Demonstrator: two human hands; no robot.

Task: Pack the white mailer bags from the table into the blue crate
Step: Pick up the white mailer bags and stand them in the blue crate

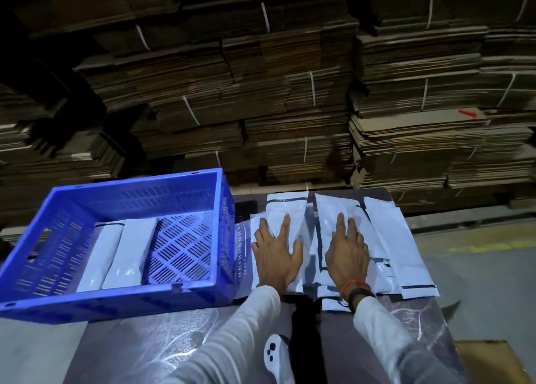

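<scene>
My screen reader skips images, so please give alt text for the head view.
Left hand and right hand rest flat on white mailer bags on a table; the blue crate alongside already holds two bags.

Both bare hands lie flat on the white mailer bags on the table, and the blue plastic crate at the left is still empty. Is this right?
Not quite: the head view shows the blue plastic crate already holds two white mailer bags. The left hand and right hand do lie flat on the bags on the table.

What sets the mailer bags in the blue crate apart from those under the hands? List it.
The two mailer bags in the blue crate lie side by side, untouched; the mailer bags on the table overlap loosely, pressed flat by the left hand and right hand. The table holds more. Both sets are white with black strips.
</scene>
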